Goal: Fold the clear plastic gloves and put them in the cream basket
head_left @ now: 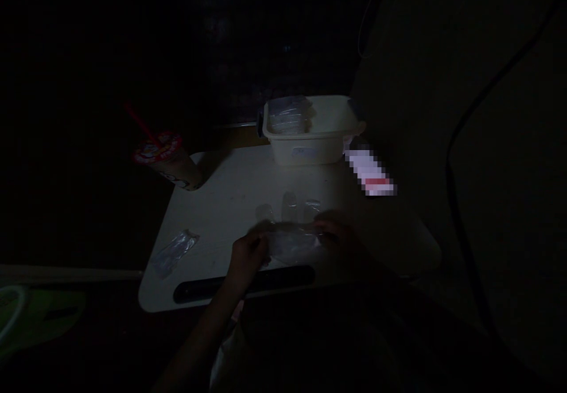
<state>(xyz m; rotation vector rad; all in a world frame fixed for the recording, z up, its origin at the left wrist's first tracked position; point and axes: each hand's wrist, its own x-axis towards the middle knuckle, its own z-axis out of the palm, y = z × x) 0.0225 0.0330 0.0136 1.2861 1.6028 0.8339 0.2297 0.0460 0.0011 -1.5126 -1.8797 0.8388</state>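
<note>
Dim light, but here we go: a white counter takes up the middle of the view. Along its far edge sits a white plastic tub, a clear plastic bag inside it. Off the counter's far left corner, a drink cup with a red straw; nearer left, a flat plastic packet. And front and centre on the counter, the left hand and right hand, each grip closed on either end of a clear plastic pouch, held just above the surface, it looks like.
</note>
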